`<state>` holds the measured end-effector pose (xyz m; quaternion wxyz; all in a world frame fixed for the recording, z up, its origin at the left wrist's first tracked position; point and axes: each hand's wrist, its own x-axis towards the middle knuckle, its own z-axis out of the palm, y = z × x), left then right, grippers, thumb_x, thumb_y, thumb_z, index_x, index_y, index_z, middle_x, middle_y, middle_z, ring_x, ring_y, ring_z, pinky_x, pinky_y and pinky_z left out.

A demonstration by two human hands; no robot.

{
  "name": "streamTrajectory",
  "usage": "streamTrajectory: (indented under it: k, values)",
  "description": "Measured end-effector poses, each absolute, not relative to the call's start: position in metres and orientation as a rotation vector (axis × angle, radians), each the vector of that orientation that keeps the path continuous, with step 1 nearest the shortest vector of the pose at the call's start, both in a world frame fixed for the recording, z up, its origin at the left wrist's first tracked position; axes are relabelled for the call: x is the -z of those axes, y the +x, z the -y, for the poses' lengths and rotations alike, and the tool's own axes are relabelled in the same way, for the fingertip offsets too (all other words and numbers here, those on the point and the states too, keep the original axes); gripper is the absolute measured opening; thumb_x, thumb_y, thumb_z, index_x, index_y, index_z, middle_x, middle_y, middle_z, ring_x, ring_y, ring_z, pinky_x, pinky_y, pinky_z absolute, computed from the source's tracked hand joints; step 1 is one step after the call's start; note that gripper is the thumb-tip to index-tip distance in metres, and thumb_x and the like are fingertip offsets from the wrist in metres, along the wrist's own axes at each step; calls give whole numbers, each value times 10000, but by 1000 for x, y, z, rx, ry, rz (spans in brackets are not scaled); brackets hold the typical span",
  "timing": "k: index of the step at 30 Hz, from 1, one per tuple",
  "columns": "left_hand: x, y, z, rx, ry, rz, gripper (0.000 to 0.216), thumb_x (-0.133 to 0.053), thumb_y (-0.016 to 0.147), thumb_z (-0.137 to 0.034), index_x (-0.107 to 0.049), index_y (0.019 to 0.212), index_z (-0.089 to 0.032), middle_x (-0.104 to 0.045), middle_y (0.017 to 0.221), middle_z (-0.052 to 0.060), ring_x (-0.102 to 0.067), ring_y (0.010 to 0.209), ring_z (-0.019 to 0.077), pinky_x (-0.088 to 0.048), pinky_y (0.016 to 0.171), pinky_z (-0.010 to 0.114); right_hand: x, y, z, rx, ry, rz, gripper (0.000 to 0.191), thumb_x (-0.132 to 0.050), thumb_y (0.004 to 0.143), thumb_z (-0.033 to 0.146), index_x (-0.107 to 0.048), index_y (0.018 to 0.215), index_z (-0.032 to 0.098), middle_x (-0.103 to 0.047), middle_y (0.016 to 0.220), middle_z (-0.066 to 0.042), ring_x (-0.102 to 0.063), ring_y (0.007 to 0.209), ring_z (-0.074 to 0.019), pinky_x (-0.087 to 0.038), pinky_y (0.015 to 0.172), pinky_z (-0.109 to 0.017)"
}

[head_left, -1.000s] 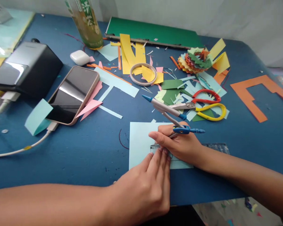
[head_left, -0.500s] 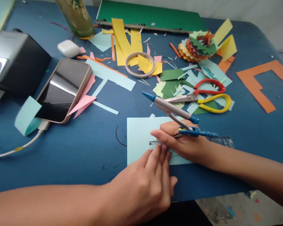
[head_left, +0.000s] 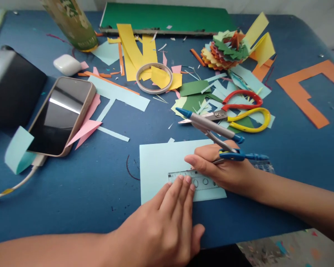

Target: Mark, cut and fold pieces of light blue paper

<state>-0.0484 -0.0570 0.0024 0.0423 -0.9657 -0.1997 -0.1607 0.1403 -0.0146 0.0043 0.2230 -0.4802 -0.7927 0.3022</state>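
My left hand (head_left: 167, 218) lies with outstretched fingers on a clear plastic ruler (head_left: 200, 186), its fingertips pressing the ruler onto a light blue sheet of paper (head_left: 156, 159). In my right hand (head_left: 225, 167) is a drawing compass (head_left: 214, 129) with a silver and blue pencil clamped in it. The lower end of the compass is hidden under the fingers, close to the ruler's upper edge. That hand also covers part of the ruler, whose far end shows beyond the wrist. Just above the compass, scissors (head_left: 219, 115) with red and yellow handles lie on paper scraps.
On the blue table (head_left: 80, 193) are a phone (head_left: 64, 115) with a cable, a white case (head_left: 67, 64), a tape roll (head_left: 139, 83), a bottle (head_left: 75, 29) and a black box (head_left: 13, 85). A folded paper ring (head_left: 225, 52) and orange paper (head_left: 295, 81) lie to the right.
My right hand with the compass has slid right along the ruler, uncovering more of its marks and holes. My left hand stays on the ruler. The whole view has shifted slightly.
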Motion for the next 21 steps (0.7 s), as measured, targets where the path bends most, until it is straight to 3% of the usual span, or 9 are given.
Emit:
streamTrajectory:
  k: [21]
  values:
    - [-2,-49,56,459,-3012,665,395,-434,857,-296,-609,1084,-25,-638,1117,114,-571,1080,252,-462,906,307,-2,144,13,-854,-1316,2122,416,-395,911,329,-243,548,197,-257,489,59,-277,456,-85,-259,476,-231]
